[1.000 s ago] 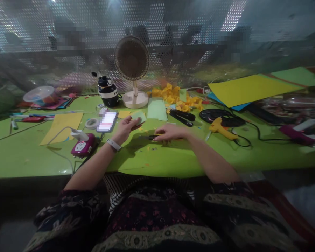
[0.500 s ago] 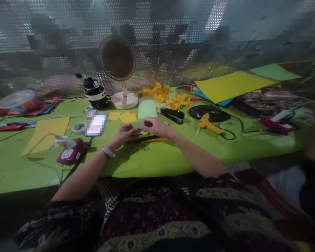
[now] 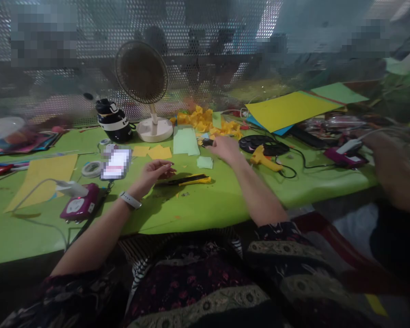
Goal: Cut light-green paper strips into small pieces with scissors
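Our left hand (image 3: 151,176), fingers slightly parted, hovers beside the yellow utility knife (image 3: 188,181); our right hand (image 3: 226,149) partly covers the black stapler (image 3: 208,142), its grip unclear to us; green paper slips (image 3: 205,162) lie nearby.

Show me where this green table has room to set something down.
Two patches look free: near left, between the yellow sheet and the front edge of the table; near right, between the glue gun and that edge. The back, around the right hand, fan and orange paper pieces, is crowded.
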